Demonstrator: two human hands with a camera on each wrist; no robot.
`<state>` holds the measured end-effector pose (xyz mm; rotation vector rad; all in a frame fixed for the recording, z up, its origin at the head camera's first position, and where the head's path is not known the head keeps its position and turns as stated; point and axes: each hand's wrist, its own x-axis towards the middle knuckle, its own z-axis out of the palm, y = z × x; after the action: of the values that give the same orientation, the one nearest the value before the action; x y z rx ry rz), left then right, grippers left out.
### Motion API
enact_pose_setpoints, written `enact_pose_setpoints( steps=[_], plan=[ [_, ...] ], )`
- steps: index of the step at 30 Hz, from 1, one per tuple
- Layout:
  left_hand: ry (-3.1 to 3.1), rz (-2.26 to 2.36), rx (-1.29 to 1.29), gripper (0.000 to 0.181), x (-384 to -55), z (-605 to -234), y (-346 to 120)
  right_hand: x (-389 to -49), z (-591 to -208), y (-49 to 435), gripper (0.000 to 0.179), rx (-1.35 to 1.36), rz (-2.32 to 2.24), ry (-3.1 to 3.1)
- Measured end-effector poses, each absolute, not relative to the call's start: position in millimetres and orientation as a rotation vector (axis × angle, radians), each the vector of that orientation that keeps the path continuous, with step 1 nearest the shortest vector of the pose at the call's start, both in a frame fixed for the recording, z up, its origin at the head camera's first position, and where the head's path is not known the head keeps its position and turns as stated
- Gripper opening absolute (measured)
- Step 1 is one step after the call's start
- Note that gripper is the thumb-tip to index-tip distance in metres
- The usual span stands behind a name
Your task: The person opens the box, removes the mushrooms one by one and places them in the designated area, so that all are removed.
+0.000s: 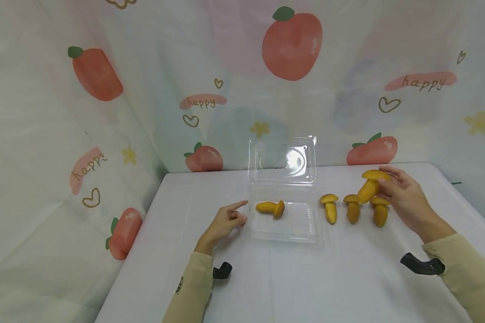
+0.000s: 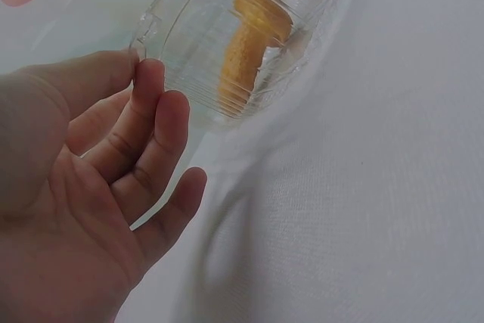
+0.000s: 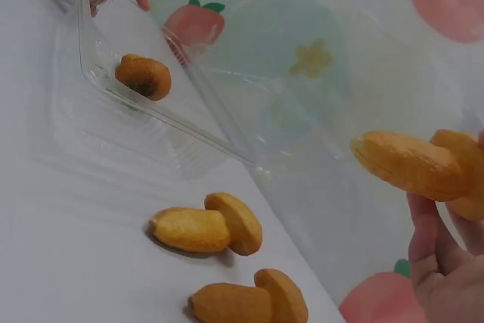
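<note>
My right hand [image 1: 408,204] holds a yellow mushroom [image 1: 369,188] by its cap side, raised above the table with its stem pointing down and left. Below it, three similar mushrooms stand in a row: one at left [image 1: 329,210], one in the middle [image 1: 352,211] and one at right [image 1: 380,215], partly behind the fingers. Another mushroom [image 1: 268,207] lies on its side in a clear plastic clamshell box [image 1: 295,235]. At the box's left edge, my left hand [image 2: 98,164] pinches the rim between thumb and fingertips.
The box's hinged lid [image 1: 283,157] stands raised at the back, near the printed curtain [image 1: 234,63]. A white cloth covers the table [image 1: 287,282]. Black wrist mounts stick out at the left sleeve [image 1: 194,282] and the right sleeve [image 1: 465,260].
</note>
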<state>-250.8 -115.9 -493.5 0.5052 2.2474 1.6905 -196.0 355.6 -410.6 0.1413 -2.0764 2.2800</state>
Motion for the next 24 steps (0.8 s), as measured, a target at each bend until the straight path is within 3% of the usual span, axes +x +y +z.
enact_pose_setpoints(
  steps=[6, 14, 24],
  plan=[
    [2.26, 1.693, 0.514, 0.058, -249, -493, -115, -192, -412, 378, 0.032, 0.048, 2.323, -2.063],
    [2.225, 1.721, 0.525, 0.057, -249, -498, -116, -188, -427, 406, 0.036, -0.085, 1.983, -2.285],
    [2.226, 1.733, 0.519, 0.057, -250, -495, -116, -190, -447, 434, 0.056, -0.316, 1.663, -2.439]
  ],
)
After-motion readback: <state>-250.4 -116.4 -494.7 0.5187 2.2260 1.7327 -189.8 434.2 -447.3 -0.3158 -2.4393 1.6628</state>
